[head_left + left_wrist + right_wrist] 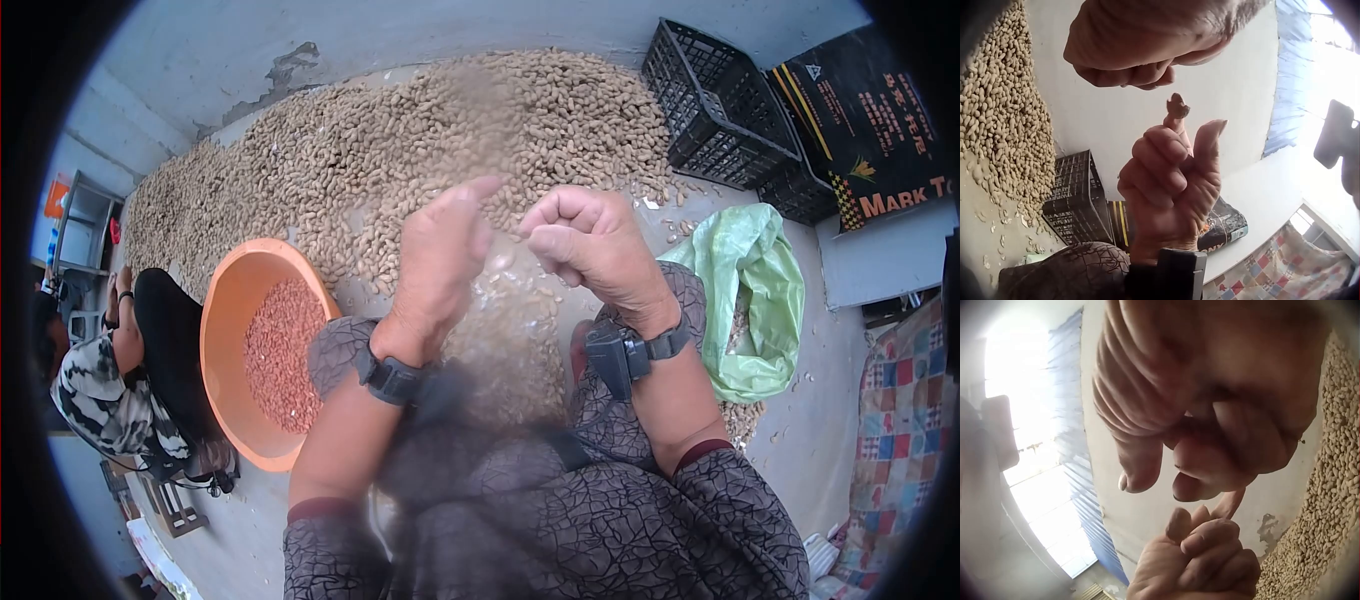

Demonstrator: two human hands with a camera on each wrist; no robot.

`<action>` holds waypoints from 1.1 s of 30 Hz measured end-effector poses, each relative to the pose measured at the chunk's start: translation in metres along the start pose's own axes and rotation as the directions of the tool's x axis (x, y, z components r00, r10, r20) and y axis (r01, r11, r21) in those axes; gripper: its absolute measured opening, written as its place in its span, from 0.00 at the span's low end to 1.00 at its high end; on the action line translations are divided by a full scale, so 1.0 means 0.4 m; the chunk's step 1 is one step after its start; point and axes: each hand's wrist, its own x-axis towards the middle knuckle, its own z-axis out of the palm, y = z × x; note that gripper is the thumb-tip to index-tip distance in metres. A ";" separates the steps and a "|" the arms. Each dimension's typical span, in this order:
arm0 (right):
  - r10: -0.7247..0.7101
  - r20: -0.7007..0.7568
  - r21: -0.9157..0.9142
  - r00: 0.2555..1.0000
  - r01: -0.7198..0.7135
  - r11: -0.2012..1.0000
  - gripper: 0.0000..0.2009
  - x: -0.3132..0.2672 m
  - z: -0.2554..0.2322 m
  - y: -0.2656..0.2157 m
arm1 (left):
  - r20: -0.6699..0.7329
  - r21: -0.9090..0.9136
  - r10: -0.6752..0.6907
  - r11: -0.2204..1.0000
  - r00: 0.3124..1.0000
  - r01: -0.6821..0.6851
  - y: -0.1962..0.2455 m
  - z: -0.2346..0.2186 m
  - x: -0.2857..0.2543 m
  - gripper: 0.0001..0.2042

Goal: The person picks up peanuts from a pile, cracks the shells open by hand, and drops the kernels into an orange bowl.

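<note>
In the head view my left hand [440, 255], slightly blurred, is raised above the floor with fingers bent; the right hand [595, 245] faces it across a small gap, fingers curled and thumb folded near them. The left wrist view shows a small brown piece [1177, 107] at the tip of a raised finger of the right hand [1169, 181], its thumb apart. Above it are the curled fingers of the left hand [1154, 37]. In the right wrist view the right hand [1210, 394] hangs over the left hand [1200, 559]. Whether either palm encloses anything is hidden.
Unshelled peanuts [330, 170] spread along the wall. An orange basin [222, 370] of reddish kernels stands left, near a seated person [120, 390]. At right are a green sack [770, 300], black crates [735, 145] and a printed black bag [865, 120].
</note>
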 end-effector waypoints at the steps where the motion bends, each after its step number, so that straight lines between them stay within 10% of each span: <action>1: 0.022 -0.028 0.033 0.999 -0.021 0.999 0.09 0.001 -0.006 0.006 | -0.002 0.000 0.000 1.000 1.000 0.000 0.004 -0.001 -0.003 0.15; 14: 0.214 -0.131 0.188 0.968 -0.187 0.964 0.26 0.026 0.026 0.042 | 0.379 0.337 0.161 0.893 0.911 -0.298 -0.038 0.040 -0.012 0.12; 27: 0.077 -0.090 0.338 0.993 -0.043 0.940 0.07 0.022 0.020 0.043 | 0.172 -0.004 0.092 0.996 0.981 -0.092 -0.007 0.009 0.000 0.08; 33: -0.047 -0.215 0.055 0.975 0.061 0.997 0.09 0.015 0.021 0.044 | 0.272 -0.135 0.027 0.991 0.962 0.011 -0.026 -0.011 0.014 0.07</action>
